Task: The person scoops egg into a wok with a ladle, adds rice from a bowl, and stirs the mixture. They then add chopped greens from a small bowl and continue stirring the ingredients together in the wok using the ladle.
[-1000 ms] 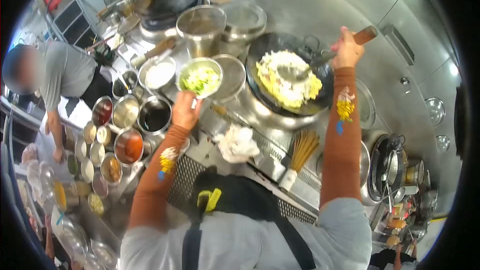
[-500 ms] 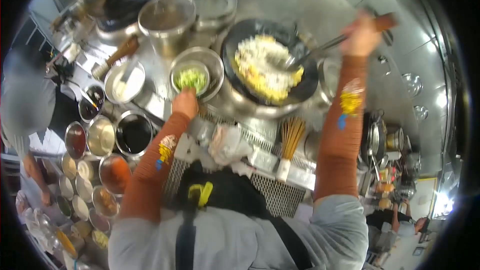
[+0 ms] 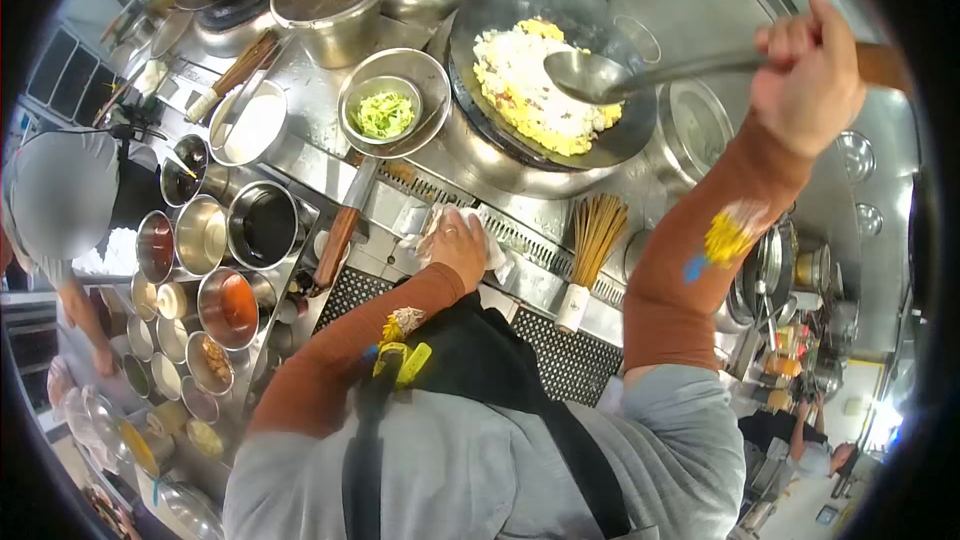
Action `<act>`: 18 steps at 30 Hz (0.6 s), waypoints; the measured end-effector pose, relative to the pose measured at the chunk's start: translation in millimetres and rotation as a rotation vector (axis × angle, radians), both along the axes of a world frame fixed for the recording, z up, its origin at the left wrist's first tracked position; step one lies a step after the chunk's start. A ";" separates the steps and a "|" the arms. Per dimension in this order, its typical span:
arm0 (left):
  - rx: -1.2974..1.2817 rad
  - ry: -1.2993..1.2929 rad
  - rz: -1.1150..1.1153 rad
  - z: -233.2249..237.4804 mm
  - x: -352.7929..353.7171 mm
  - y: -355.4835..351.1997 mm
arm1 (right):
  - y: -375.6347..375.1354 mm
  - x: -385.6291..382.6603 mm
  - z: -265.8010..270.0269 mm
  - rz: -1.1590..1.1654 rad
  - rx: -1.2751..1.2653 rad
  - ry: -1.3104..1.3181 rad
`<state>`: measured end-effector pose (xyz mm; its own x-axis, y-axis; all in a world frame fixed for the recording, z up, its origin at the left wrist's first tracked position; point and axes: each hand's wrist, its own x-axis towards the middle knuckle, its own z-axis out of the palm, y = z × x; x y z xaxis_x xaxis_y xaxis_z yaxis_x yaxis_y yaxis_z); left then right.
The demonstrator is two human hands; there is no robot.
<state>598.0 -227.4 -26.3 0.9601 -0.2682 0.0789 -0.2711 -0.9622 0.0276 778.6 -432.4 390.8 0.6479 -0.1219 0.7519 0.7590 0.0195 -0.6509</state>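
Note:
My right hand (image 3: 812,80), index finger raised and the other fingers curled, grips a long-handled metal ladle (image 3: 590,77) near its wooden end. The ladle's bowl rests on white rice (image 3: 515,60) mixed with yellow egg (image 3: 560,140) in a black wok (image 3: 630,135). My left hand (image 3: 458,250) is closed over a crumpled white cloth (image 3: 492,240) at the front edge of the stove. Beyond it, a small metal bowl (image 3: 352,120) of chopped greens (image 3: 383,115) sits inside a wider metal scoop (image 3: 432,90) with a wooden handle (image 3: 340,240).
A bamboo wok brush (image 3: 592,250) stands right of the cloth. Metal pots, including one of dark liquid (image 3: 262,225), crowd the left. A lidded pot (image 3: 330,10) stands behind. A co-worker (image 3: 65,190) is at left; another person (image 3: 810,440) is far right.
My left hand has left the greens bowl and come down onto the cloth. My right hand has moved right and nearer with the ladle. The wooden scoop handle now shows.

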 end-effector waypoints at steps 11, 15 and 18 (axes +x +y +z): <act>-2.145 0.960 0.090 94.5 50.2 85.6 | 43.1 0.3 -53.2 0.097 0.160 -0.037; -2.077 1.155 0.320 114.2 112.2 38.5 | 0.8 96.1 -113.6 -0.546 -0.353 -0.103; -1.864 1.137 0.431 147.2 144.0 14.0 | -39.3 99.7 -40.5 -0.493 0.002 0.204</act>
<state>742.0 -213.4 120.9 0.7361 -0.3981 -0.5474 0.6734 0.3499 0.6512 878.3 -471.7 350.3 0.6459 -0.4506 0.6163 0.5367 -0.3061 -0.7863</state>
